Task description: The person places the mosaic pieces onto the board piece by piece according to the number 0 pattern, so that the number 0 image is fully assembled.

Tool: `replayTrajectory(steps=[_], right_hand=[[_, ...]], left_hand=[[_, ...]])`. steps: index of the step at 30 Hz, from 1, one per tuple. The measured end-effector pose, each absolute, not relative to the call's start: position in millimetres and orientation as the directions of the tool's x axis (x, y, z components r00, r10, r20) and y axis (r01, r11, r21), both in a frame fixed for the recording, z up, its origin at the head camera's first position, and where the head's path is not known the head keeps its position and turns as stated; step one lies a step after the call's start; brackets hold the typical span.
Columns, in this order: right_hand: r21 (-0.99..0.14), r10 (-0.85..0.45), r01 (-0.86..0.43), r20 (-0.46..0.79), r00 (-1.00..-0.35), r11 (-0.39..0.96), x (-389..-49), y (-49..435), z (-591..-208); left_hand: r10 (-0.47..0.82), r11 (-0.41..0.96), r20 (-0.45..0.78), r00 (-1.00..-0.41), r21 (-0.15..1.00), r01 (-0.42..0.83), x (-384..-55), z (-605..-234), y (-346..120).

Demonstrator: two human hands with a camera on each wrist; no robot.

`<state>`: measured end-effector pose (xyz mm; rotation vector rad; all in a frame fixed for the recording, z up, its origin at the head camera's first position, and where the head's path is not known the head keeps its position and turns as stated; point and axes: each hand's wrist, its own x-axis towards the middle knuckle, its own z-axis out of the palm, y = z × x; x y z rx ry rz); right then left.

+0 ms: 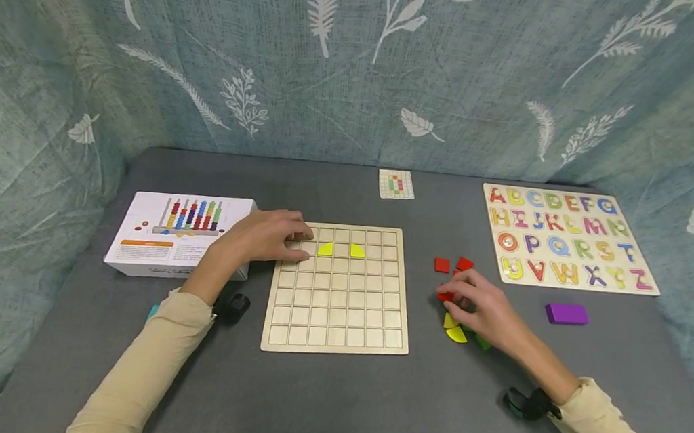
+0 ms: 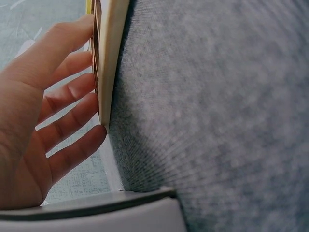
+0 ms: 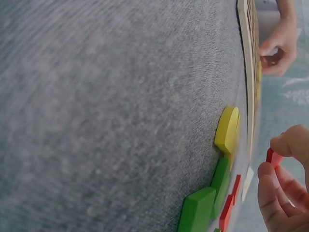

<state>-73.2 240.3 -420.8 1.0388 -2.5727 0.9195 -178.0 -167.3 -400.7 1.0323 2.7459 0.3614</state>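
A wooden grid board (image 1: 334,348) lies on the grey table, with two yellow quarter-circle pieces (image 1: 325,249) in its second row. My left hand (image 1: 272,234) rests at the board's upper left corner. In the left wrist view its fingers (image 2: 72,92) are spread and touch the board's edge. Right of the board, my right hand (image 1: 486,308) pinches a red piece (image 3: 274,157) between thumb and fingers, above the loose pieces. Beneath and around it lie a red square (image 1: 442,265), a yellow quarter-circle piece (image 1: 456,334) and green pieces (image 3: 197,210), partly hidden by the hand.
A white box with an abacus picture (image 1: 181,230) stands beside the left forearm. A small pattern card (image 1: 396,184) lies behind the board. At the right are an alphabet puzzle board (image 1: 571,239) and a purple block (image 1: 567,314). A patterned curtain (image 1: 355,108) hangs behind the table.
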Motion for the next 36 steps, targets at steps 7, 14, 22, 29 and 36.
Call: replayTrajectory(steps=[7,14,22,29,36], right_hand=[[-0.463,-0.552,-0.698,0.428,-0.716,0.546,-75.5,236.2,-421.3],[-0.477,-0.566,-0.705,0.422,-0.708,0.526,-78.5,229.7,-419.6],[-0.498,-0.592,-0.710,0.403,-0.698,0.498,-83.0,217.1,-419.3],[-0.482,-0.635,-0.700,0.323,-0.702,0.527,-93.5,201.7,-416.5],[-0.510,-0.668,-0.683,0.253,-0.700,0.523,-114.3,173.1,-407.5]], left_hand=[[0.667,0.728,-0.091,-0.739,0.290,0.622,-177.8,-399.1,-166.4],[0.664,0.734,-0.110,-0.740,0.290,0.615,-178.1,-398.1,-166.8],[0.659,0.737,-0.109,-0.745,0.293,0.609,-176.2,-401.6,-165.9],[0.654,0.740,-0.105,-0.749,0.293,0.605,-174.9,-401.7,-165.7],[0.657,0.738,-0.100,-0.747,0.288,0.611,-177.3,-402.2,-165.6]])
